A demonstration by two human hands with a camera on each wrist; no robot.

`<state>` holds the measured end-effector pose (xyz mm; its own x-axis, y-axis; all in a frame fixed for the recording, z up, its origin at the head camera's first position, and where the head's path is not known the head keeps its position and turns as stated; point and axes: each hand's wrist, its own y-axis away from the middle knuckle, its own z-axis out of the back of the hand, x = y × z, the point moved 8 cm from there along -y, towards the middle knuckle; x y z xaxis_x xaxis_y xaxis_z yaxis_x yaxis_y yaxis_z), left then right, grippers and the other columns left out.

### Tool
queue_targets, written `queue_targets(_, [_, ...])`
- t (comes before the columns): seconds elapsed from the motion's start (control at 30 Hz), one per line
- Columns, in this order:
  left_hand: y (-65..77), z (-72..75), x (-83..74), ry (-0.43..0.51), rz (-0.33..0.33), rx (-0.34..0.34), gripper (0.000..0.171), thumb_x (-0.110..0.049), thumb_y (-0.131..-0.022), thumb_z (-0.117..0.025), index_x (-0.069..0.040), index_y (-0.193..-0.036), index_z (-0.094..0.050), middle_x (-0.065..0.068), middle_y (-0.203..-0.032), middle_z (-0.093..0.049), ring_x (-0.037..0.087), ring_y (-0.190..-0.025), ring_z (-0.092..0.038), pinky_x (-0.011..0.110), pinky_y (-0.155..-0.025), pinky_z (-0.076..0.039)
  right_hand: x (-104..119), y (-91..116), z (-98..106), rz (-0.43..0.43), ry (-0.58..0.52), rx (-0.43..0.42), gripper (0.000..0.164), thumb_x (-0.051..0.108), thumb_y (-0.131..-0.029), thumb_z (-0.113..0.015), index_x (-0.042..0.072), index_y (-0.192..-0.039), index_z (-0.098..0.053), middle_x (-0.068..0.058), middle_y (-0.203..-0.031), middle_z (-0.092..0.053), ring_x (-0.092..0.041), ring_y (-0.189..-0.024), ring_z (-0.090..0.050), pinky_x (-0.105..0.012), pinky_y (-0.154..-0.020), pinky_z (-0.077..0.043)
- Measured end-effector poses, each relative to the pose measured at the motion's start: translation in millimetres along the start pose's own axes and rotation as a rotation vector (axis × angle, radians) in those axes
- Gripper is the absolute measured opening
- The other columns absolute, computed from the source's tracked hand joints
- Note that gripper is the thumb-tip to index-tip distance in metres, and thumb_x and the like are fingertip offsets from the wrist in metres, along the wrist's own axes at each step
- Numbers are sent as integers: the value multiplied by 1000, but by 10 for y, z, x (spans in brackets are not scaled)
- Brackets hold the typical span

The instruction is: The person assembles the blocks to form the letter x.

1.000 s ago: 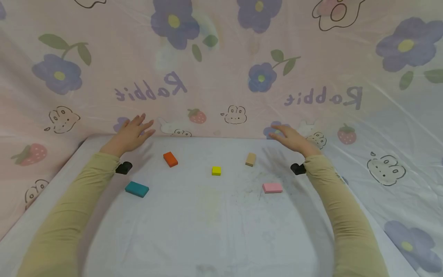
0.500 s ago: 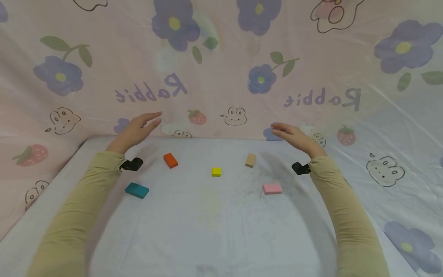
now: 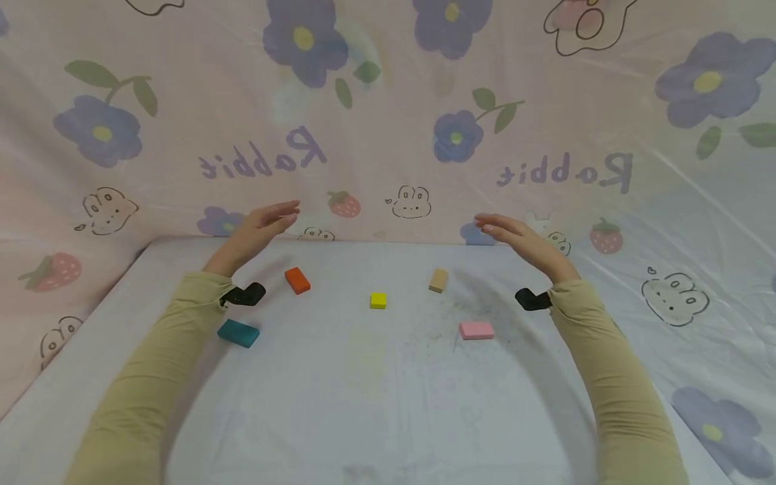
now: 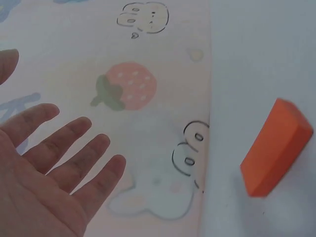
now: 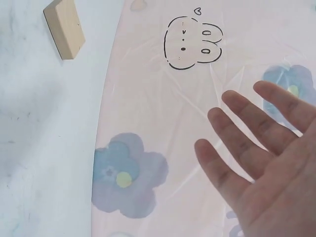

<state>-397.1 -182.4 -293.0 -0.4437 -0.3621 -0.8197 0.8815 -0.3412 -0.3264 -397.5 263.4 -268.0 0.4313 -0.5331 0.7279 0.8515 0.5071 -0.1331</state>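
My left hand (image 3: 257,232) is held up over the back left of the table, fingers extended and palm turned inward. Nearest to it lies an orange block (image 3: 298,280), which also shows at the right of the left wrist view. Opposite, my right hand (image 3: 524,242) hovers at the back right with straight fingers and nothing in it. A plain wooden block (image 3: 438,280) lies inward of that hand. Between the two sides sits a small yellow block (image 3: 378,300). A teal block (image 3: 239,333) rests below the left wrist, and a pink block (image 3: 476,330) lies nearer the front right.
A white-covered table (image 3: 364,411) bears all the blocks. Behind it rises a pink curtain (image 3: 376,121) printed with flowers, rabbits and strawberries. Each wrist carries a black camera mount, the left one (image 3: 245,294) close above the teal block.
The left hand has moved right and turned from spread, palm-down fingers to an inward-facing palm. The right hand has shifted slightly right, its fingers drawn closer together. The blocks stay put.
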Motion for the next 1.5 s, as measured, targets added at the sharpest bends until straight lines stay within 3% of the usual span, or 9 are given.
queue_targets(0.2, [-14,-211,27,62,5,57,50,-26,-100,-50,-13,-147,-38,15,-141,-46,31,-126,-43,52,-107,-29,39,86,6,29,-66,7,46,25,-104,-41,7,-146,-37,-15,-144,-42,-30,-132,-37,-52,-109,-24])
queue_targets(0.4, [-32,-371,-54,132,-29,91,51,-20,-100,-51,-11,-148,-35,17,-139,-47,34,-124,-45,52,-106,-32,-61,189,5,21,-80,19,47,25,-103,-42,5,-145,-37,-18,-141,-43,-32,-130,-39,-53,-108,-26])
queue_targets(0.53, [-10,-467,-150,152,-1,114,53,-16,-99,-53,-8,-148,-34,18,-139,-47,34,-125,-45,52,-105,-32,-120,254,-12,5,-93,41,46,21,-102,-45,6,-145,-37,-16,-140,-45,-31,-129,-41,-52,-108,-28])
queue_targets(0.73, [-50,-621,-5,153,24,150,56,-21,-97,-57,-12,-148,-35,14,-139,-48,29,-128,-44,49,-106,-33,-199,346,-84,-39,-79,58,46,23,-100,-52,15,-143,-42,-11,-139,-48,-27,-126,-46,-35,-104,-36])
queue_targets(0.87, [-64,-746,1,163,26,190,56,-25,-95,-61,-12,-146,-40,15,-139,-48,27,-127,-46,46,-105,-35,-241,406,-154,-37,-50,73,45,23,-99,-55,14,-141,-44,-12,-138,-50,-26,-124,-49,-24,-98,-40])
queue_targets(1.2, [-87,-991,22,127,13,235,51,-23,-94,-63,-8,-140,-48,14,-133,-54,25,-120,-53,40,-99,-43,-326,478,-350,-3,-122,157,45,16,-99,-53,6,-141,-42,-19,-138,-47,-35,-126,-45,-23,-96,-41])
queue_targets(1.5, [-62,-1210,102,214,18,277,52,-12,-90,-67,-1,-137,-49,16,-130,-56,35,-119,-52,38,-98,-44,-430,552,-486,-37,-149,183,48,19,-96,-59,13,-141,-44,-19,-137,-48,-39,-126,-44,-24,-96,-43])
